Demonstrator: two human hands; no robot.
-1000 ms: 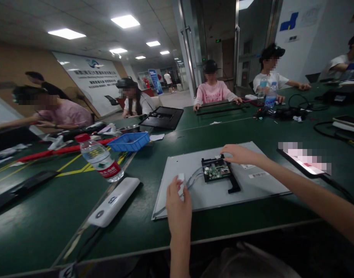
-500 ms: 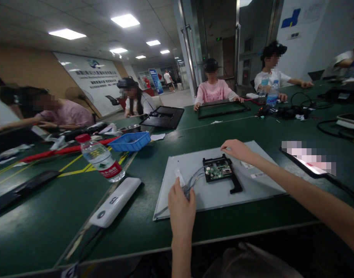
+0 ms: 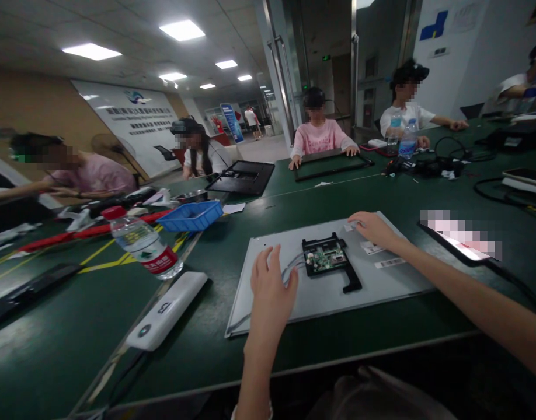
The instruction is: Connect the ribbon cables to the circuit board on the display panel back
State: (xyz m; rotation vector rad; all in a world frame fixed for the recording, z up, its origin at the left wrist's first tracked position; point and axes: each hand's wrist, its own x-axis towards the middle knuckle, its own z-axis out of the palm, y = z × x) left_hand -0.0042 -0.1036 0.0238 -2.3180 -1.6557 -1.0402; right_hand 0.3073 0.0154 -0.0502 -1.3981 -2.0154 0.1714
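Observation:
A light grey panel (image 3: 312, 303) lies flat on the green table, with a green circuit board (image 3: 326, 260) in a black bracket (image 3: 352, 277) on top of it. Grey cables (image 3: 294, 266) run left from the board towards my left hand (image 3: 272, 286). That hand is over the panel's left part, its fingers apart, and nothing is seen gripped in it. At the panel's upper right, my right hand (image 3: 373, 230) has its fingertips bent together near a small pale piece; whether they pinch anything is too small to tell. White labels (image 3: 389, 262) show beside its wrist.
Left of the panel stand a water bottle (image 3: 148, 245), a white power bank (image 3: 169, 309) and a blue tray (image 3: 192, 216). A lit phone (image 3: 458, 236) with a cable lies right. Across the table, several people sit near black frames (image 3: 244, 177).
My left hand has opened and let go of the grey cables. My right hand has moved slightly right, away from the bracket. The whole view has shifted a little.

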